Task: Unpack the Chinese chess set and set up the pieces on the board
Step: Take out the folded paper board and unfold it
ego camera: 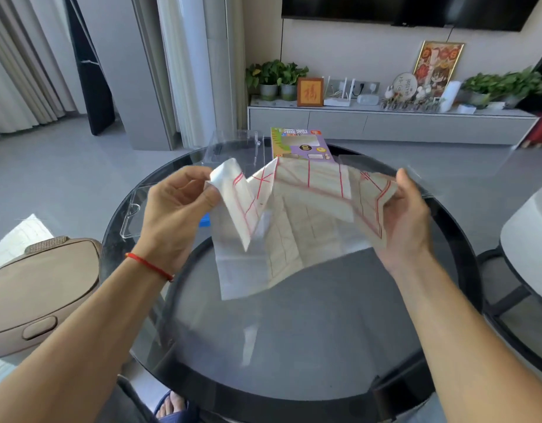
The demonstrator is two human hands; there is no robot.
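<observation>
A folded paper chess board point(306, 190), white with red grid lines, hangs partly unfolded above the round glass table point(294, 346). My left hand point(175, 209) pinches its left edge between thumb and fingers. My right hand point(407, 218) grips its right edge. The sheet's lower part is mirrored in the glass. Behind the sheet lies the purple and green chess set box point(297, 145) at the table's far side. No chess pieces are in view.
A clear plastic lid point(132, 215) lies at the table's left edge and a clear plastic tray point(233, 148) at the far side. Something small and blue point(205, 221) peeks out behind my left hand. A beige seat point(41, 288) stands left, a white stool point(529, 236) right.
</observation>
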